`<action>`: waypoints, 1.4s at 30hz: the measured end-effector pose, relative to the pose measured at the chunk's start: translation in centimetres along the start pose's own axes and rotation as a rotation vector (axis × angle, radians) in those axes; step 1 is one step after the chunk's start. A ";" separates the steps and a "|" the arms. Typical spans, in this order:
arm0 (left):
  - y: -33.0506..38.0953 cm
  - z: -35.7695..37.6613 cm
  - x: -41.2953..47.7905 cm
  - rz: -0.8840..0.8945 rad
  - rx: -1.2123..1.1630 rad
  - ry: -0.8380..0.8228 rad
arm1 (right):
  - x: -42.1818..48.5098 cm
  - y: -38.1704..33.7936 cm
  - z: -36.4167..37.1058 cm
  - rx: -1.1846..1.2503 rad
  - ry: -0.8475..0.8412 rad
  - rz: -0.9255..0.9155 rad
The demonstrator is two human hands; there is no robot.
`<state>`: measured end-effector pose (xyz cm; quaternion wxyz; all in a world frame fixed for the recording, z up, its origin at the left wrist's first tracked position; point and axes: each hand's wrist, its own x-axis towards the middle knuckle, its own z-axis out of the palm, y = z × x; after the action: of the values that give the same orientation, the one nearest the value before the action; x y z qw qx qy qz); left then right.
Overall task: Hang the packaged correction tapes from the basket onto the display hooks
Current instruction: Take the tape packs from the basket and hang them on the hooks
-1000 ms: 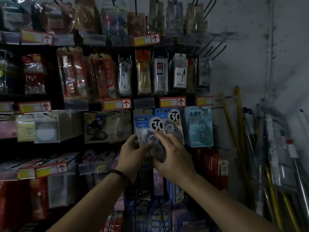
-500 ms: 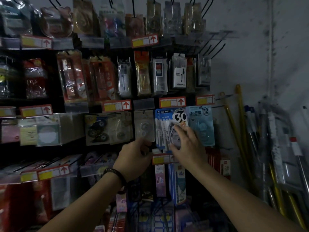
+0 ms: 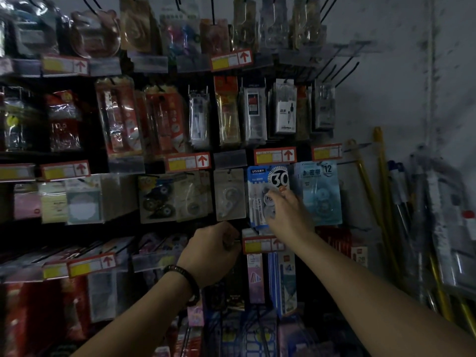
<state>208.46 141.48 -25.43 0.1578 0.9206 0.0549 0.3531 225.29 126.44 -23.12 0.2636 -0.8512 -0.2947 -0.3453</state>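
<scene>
A blue and white correction tape pack marked "30" hangs on a display hook in the third row of the wall rack. My right hand lies over its lower right part, fingers on the clear blister. My left hand is lower and to the left, below a pale pack, its fingers curled; whether it holds anything cannot be made out. A light blue pack marked "12" hangs just right of the "30" pack. The basket is out of view.
The rack holds several rows of hanging stationery packs with red and yellow price tags. Bare black hooks stick out at the upper right. Yellow poles and wrapped long goods lean against the grey wall at right.
Both hands held the "30" pack in front of the rack; it now hangs on the hook. My left hand has let go and dropped lower left. My right hand stays on the pack.
</scene>
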 end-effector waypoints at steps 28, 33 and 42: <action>-17.4 11.4 -44.4 -0.530 0.008 -0.554 | -39.8 -5.9 15.6 0.370 -0.674 0.021; -19.9 16.3 -50.2 -0.635 -0.066 -0.671 | -50.9 -4.9 22.4 0.416 -0.930 0.285; -24.1 25.0 -55.9 -0.861 -0.095 -0.858 | -67.3 -1.4 33.0 0.386 -1.228 0.657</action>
<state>183.78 146.07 -86.32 0.3351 0.8679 0.3378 -0.1427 199.04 127.38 -93.36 0.2862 -0.8746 -0.1744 0.3503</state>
